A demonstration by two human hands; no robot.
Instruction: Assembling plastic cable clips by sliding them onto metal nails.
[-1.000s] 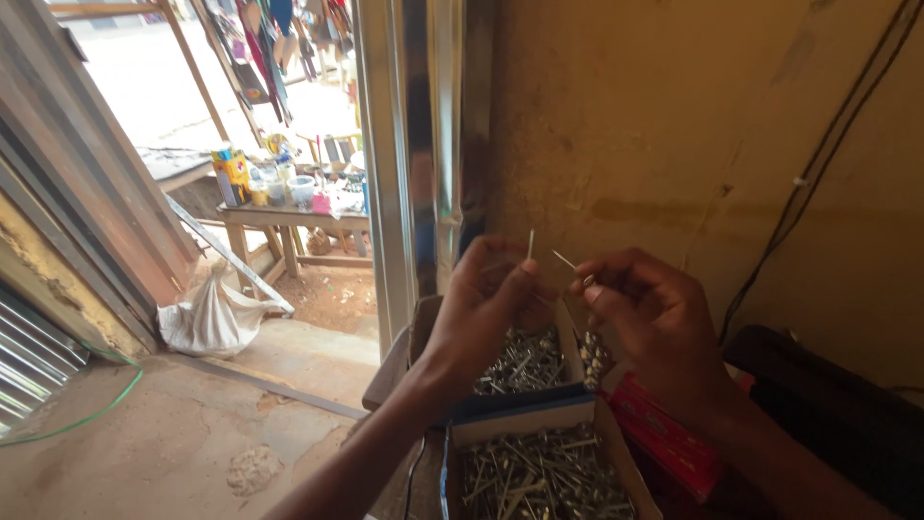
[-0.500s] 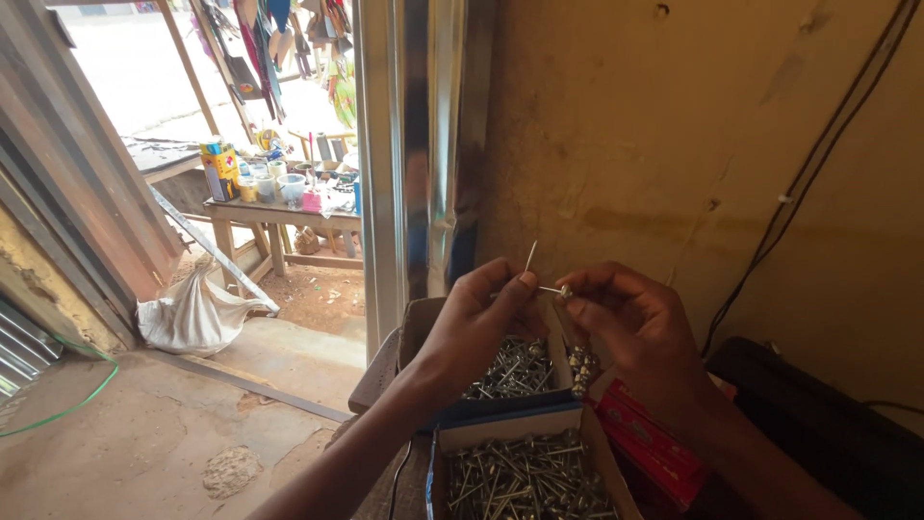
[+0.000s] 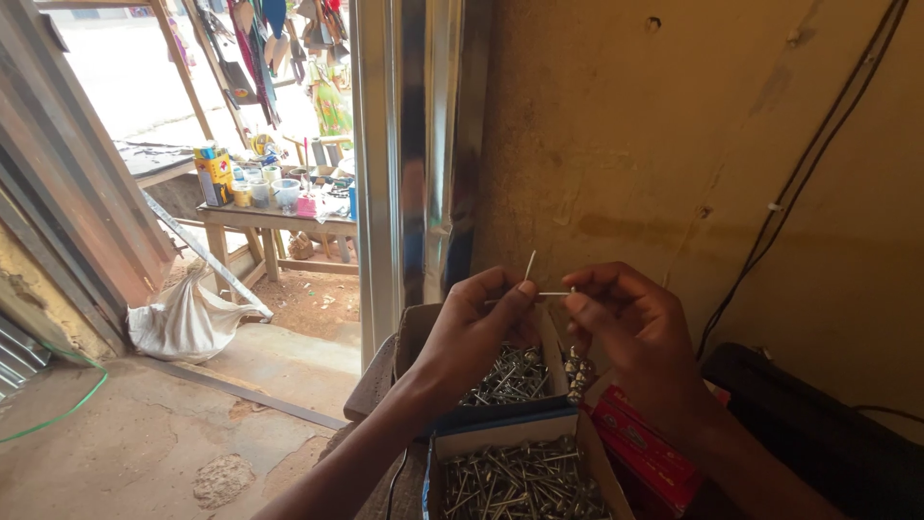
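At far left, a white cloth sack [image 3: 183, 325] lies on the concrete floor [image 3: 115, 443] by the open doorway, and beyond it a wooden desk [image 3: 274, 220] outdoors carries small containers. A shiny metal door frame [image 3: 404, 164] stands upright just right of the opening. In front of it, the left hand [image 3: 472, 332] is raised above an open cardboard box of thin silver rivets [image 3: 510, 374]; its grip is pinched together on a thin metal pin [image 3: 528, 266] that points up and slightly right from the fingertips. A second thin metal pin [image 3: 551, 294] lies level between the two hands, touching the fingertips of both. The right hand [image 3: 630, 337] holds the right end of it, its grip closed on that end with thumb and forefinger. Below the hands, nearer the camera, a second open cardboard box with a blue edge [image 3: 525, 477] is full of the same fasteners. Just beside it on the right lies a red carton [image 3: 640, 448]. Black cables [image 3: 799, 183] run down the tan wall [image 3: 674, 125] at far right.
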